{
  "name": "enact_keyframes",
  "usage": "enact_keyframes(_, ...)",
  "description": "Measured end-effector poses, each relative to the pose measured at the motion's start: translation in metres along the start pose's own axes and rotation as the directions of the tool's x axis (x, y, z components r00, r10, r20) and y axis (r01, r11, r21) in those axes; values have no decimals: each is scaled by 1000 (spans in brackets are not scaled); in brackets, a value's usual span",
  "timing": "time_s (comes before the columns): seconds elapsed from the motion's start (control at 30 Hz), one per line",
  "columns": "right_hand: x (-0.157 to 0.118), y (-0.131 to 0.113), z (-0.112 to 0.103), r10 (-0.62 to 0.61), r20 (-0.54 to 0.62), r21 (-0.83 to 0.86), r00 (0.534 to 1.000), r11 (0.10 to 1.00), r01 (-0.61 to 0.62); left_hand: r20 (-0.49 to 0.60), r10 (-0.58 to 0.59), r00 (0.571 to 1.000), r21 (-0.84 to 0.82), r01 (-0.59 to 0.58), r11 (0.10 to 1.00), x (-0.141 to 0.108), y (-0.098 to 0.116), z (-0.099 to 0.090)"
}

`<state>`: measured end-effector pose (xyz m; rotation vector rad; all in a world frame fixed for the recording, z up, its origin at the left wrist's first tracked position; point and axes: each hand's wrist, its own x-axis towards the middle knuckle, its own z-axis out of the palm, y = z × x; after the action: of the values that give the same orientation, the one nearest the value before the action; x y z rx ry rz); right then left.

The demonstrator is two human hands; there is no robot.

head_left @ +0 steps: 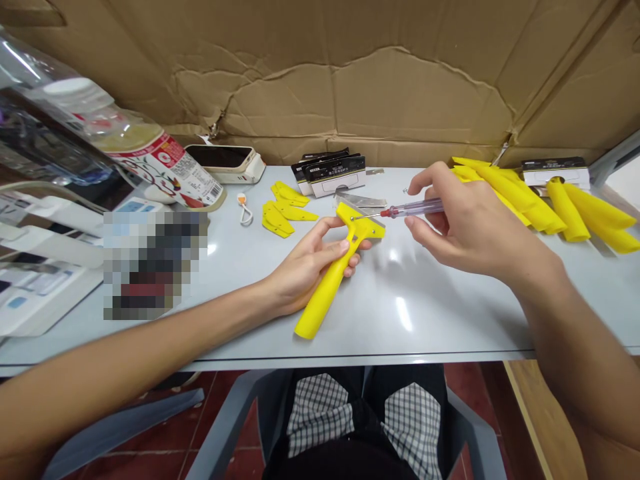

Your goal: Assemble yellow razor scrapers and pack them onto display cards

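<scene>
My left hand (313, 267) is wrapped round the neck of a yellow scraper (325, 290), its handle slanting down to the left. Two screws show in the scraper's wide head. A screwdriver (413, 209) with a clear handle and red collar is in my right hand (465, 223), its tip touching the left screw. A small screw (405, 191) appears by the right fingers. Behind the scraper head lie metal blades (363, 201). Several flat yellow pieces (287, 208) rest to the left of it.
Black-and-white blade boxes (337, 177) stand at the back. Yellow handles (525, 200) are piled at the right beside another box (556, 173). At the left are a bottle (167, 167), a phone (220, 157), a small white loop (245, 210) and white devices (55, 287).
</scene>
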<state>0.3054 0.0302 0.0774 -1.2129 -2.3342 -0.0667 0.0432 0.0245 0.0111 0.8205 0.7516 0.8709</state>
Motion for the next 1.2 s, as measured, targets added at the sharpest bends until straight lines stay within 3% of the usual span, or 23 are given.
enact_keyframes(0.13, 0, 3, 0, -43, -25, 46, 999, 998, 44, 9, 8, 1000, -6, -8, 1000, 0, 0, 1)
enact_keyframes(0.37, 2, 7, 5, -36, -52, -66, 998, 997, 32, 6, 9, 1000, 24, -9, 1000, 0, 0, 1)
enact_keyframes(0.57, -1, -1, -2, -34, 0, 49, 999, 998, 34, 13, 6, 1000, 31, -7, 1000, 0, 0, 0)
enact_keyframes(0.7, -1, -1, -1, -79, -54, 80, 995, 993, 83, 14, 10, 1000, 27, -10, 1000, 0, -1, -1)
enact_keyframes(0.87, 2, 4, 2, -65, -114, -25, 991, 998, 63, 21, 11, 1000, 44, -12, 999, 0, -2, -3)
enact_keyframes(1.0, 3, 4, 4, -28, -47, -63, 999, 998, 25, 24, 16, 1000, 52, -18, 998, 0, -2, -2)
enact_keyframes(1.2, -1, -2, -2, -17, 6, 16, 1000, 1000, 17, 24, 10, 1000, 41, -11, 999, 0, -1, -1)
